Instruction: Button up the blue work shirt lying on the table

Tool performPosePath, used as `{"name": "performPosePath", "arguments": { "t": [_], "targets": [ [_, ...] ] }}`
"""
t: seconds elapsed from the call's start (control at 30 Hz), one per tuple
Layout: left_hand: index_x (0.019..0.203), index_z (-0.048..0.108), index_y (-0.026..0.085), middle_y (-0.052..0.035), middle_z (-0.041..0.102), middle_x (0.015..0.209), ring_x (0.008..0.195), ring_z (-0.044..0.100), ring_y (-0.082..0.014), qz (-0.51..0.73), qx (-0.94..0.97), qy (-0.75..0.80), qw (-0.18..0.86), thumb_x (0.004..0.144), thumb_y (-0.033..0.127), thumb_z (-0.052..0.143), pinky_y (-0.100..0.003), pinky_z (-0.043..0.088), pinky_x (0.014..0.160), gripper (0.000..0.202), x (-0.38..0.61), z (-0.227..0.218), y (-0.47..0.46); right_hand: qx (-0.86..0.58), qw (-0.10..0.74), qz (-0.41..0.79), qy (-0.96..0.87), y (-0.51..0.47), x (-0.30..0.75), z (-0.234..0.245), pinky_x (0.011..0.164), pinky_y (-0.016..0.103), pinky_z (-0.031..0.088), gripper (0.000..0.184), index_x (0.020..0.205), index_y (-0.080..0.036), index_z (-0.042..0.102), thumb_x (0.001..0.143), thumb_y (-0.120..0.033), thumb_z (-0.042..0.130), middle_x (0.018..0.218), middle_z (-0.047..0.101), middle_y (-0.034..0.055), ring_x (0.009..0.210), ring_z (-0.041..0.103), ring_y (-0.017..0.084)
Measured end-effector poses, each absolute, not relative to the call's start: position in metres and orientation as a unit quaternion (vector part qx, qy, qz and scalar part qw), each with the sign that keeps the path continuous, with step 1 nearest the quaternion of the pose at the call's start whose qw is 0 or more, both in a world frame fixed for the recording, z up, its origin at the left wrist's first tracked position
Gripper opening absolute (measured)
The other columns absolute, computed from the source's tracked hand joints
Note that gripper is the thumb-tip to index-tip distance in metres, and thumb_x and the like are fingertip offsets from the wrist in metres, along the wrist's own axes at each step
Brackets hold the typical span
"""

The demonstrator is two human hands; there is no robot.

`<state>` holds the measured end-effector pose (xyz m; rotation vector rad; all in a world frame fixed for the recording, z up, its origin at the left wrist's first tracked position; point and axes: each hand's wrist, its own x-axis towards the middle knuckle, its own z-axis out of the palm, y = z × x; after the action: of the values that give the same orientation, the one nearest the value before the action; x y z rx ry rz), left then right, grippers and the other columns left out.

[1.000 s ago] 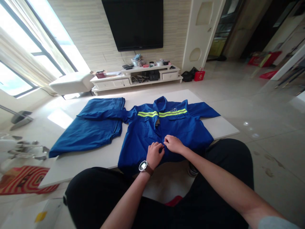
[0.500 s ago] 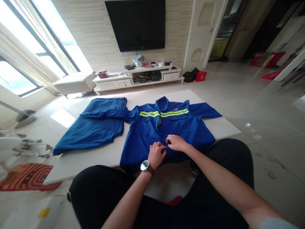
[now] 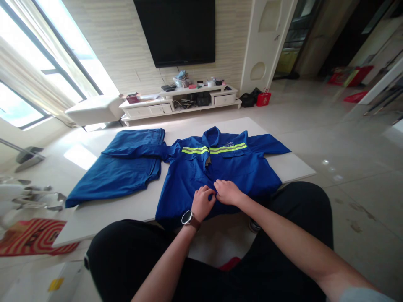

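A blue work jacket [image 3: 239,165] with yellow reflective stripes lies face up on a low white table [image 3: 296,165], collar away from me. My left hand [image 3: 203,203], with a watch on its wrist, pinches the left edge of the jacket's front opening near the hem. My right hand [image 3: 227,192] pinches the right edge beside it, and the fingertips of both meet at the placket. Blue trousers [image 3: 121,172] lie flat to the left, with the jacket's left sleeve across their top.
My legs in black trousers sit against the table's near edge. Beyond the table stand a white TV cabinet [image 3: 179,102] under a wall-mounted screen and a white ottoman [image 3: 92,110]. A red striped mat [image 3: 31,235] lies on the floor at left.
Both hands stay pinched on the jacket's front opening and have shifted only slightly along it. The head camera swayed a little.
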<state>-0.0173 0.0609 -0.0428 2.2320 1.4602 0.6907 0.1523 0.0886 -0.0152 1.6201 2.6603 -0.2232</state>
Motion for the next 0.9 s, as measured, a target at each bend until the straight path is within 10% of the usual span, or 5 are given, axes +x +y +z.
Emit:
{"name": "performPosePath", "arguments": {
  "t": [0.27,0.6,0.77,0.9],
  "targets": [
    [0.117,0.068,0.026,-0.0063,0.068,0.12,0.118,0.057,-0.0245,0.259,0.757,0.578,0.16,0.093,0.024,0.055,-0.043,0.042,0.101,0.027,-0.029,-0.048,0.066,0.536,0.019,-0.081,0.84,0.085,0.145,-0.014,0.087,0.039,0.055,0.027,0.117,-0.011,0.062,0.096,-0.02,0.049,0.115,0.068,0.0174,0.107,0.068,0.031],
    [0.156,0.041,0.03,-0.0067,0.033,0.169,0.158,0.022,-0.0341,0.111,0.792,0.586,0.127,0.102,0.039,0.04,-0.061,0.022,0.124,0.056,-0.019,-0.055,0.052,0.545,0.006,-0.125,0.829,0.08,0.137,-0.019,0.084,0.036,0.056,0.037,0.131,-0.013,0.055,0.095,-0.02,0.052,0.119,0.069,0.0177,0.104,0.071,0.029],
    [0.157,0.039,0.033,-0.0086,0.035,0.168,0.151,0.03,-0.0427,0.03,0.797,0.577,0.175,0.098,0.044,0.049,-0.068,0.038,0.11,0.062,-0.029,-0.025,0.052,0.52,-0.02,-0.1,0.848,0.079,0.161,0.013,0.084,0.037,0.055,0.025,0.117,-0.018,0.063,0.099,-0.03,0.051,0.116,0.069,0.0131,0.106,0.07,0.029],
    [0.135,0.063,0.027,-0.0106,0.063,0.14,0.126,0.056,-0.0341,0.015,0.825,0.52,0.222,0.095,0.041,0.055,-0.053,0.048,0.103,0.043,-0.048,0.01,0.083,0.515,0.038,-0.081,0.852,0.097,0.186,0.054,0.081,0.038,0.054,0.022,0.108,-0.017,0.068,0.097,-0.03,0.055,0.11,0.071,0.0152,0.101,0.07,0.031]
  ]
}}
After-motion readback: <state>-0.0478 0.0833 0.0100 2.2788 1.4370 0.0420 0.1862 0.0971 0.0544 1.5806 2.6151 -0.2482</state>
